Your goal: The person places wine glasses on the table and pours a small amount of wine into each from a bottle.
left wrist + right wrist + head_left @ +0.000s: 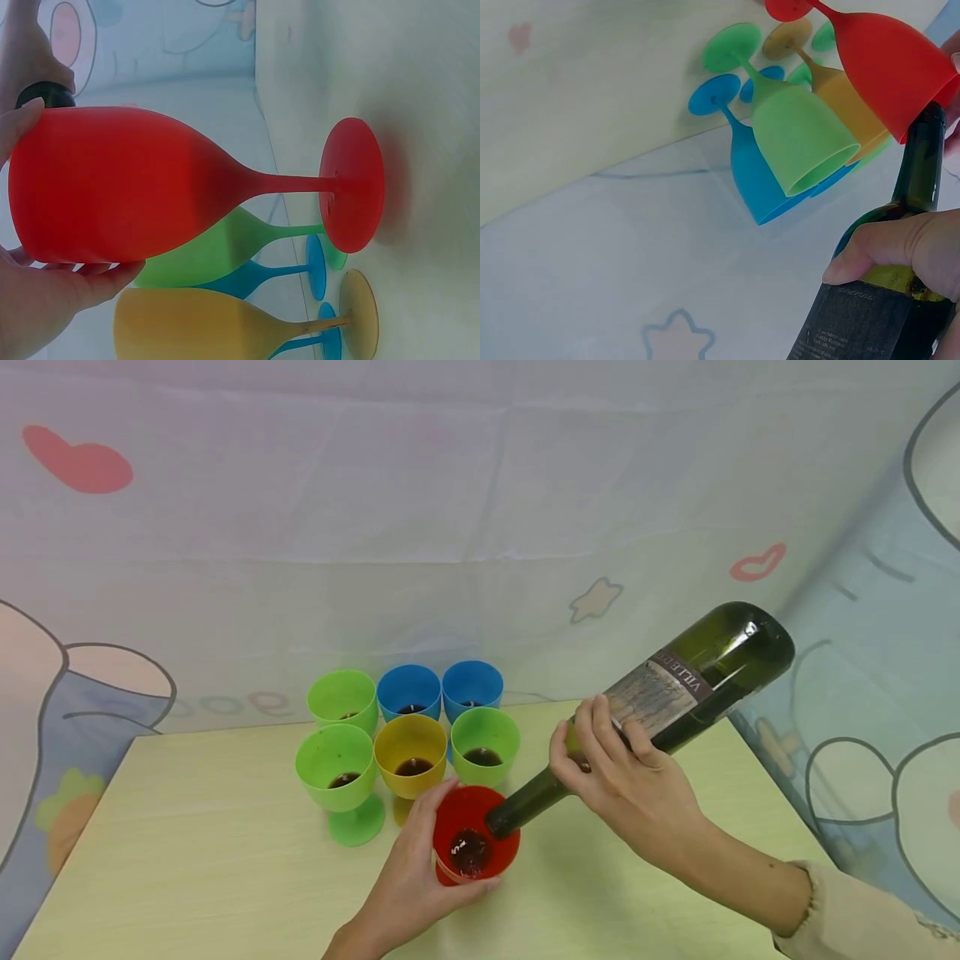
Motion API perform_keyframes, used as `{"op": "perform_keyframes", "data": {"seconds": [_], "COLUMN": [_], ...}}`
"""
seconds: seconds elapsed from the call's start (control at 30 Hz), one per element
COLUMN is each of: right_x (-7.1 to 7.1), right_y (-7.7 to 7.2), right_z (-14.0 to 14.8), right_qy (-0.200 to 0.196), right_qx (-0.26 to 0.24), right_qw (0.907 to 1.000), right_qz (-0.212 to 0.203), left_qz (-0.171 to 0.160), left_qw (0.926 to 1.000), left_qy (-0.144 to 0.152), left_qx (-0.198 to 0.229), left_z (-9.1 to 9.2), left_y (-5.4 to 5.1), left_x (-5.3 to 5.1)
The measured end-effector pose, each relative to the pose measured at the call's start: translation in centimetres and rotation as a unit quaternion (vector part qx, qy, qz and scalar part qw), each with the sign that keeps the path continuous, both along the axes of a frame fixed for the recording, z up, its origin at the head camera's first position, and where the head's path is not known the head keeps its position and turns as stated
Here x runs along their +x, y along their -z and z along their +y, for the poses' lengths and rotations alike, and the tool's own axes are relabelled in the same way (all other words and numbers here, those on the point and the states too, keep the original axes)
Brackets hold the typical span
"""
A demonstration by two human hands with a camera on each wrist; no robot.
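Observation:
My left hand (408, 868) holds a red goblet (120, 184) by its bowl, thumb on one side and fingers on the other. Dark red liquid (470, 852) lies in the bottom of its bowl. My right hand (633, 789) grips a green glass wine bottle (738, 647) around the shoulder below its neck. The bottle is tilted down to the left, with its mouth just inside the red rim. Behind the red goblet stand a yellow goblet (408, 745) and a green goblet (486, 735), both with dark liquid inside. Whether the red foot (352, 187) touches the table is hard to tell.
Left of the yellow goblet is another green goblet (333, 756). A back row has a further green goblet (341, 693) and two blue goblets (408, 685), close together. The pale table (202, 860) ends at a printed cloth backdrop (420, 510).

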State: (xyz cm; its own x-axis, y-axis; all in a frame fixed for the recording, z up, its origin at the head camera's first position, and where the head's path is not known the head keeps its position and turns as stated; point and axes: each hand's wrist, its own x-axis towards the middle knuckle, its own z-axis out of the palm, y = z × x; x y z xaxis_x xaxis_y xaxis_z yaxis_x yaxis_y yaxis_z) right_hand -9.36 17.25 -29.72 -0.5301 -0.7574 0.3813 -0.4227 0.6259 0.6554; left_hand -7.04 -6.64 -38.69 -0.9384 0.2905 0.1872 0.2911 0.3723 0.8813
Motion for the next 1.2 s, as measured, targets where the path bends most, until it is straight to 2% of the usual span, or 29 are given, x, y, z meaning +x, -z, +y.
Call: {"op": "perform_keyframes", "data": {"seconds": [0.63,0.93,1.2], "right_x": [0.12,0.04,-0.04], "right_y": [-0.08,0.20,0.80], "right_z": [0.07,0.06,0.36], "right_qy": [0.003,0.008,0.011], "right_qx": [0.009,0.000,-0.034], "right_qw": [1.0000,0.9999,0.9994], "right_qz": [-0.002,0.009,0.002], "left_qz": [0.007,0.005,0.001], "left_qw": [1.0000,1.0000,1.0000], "left_qy": [-0.001,0.000,-0.002], "left_qx": [0.001,-0.001,0.008], "left_z": [0.12,0.09,0.01], "left_y": [0.03,-0.07,-0.27], "left_x": [0.10,0.02,0.06]}}
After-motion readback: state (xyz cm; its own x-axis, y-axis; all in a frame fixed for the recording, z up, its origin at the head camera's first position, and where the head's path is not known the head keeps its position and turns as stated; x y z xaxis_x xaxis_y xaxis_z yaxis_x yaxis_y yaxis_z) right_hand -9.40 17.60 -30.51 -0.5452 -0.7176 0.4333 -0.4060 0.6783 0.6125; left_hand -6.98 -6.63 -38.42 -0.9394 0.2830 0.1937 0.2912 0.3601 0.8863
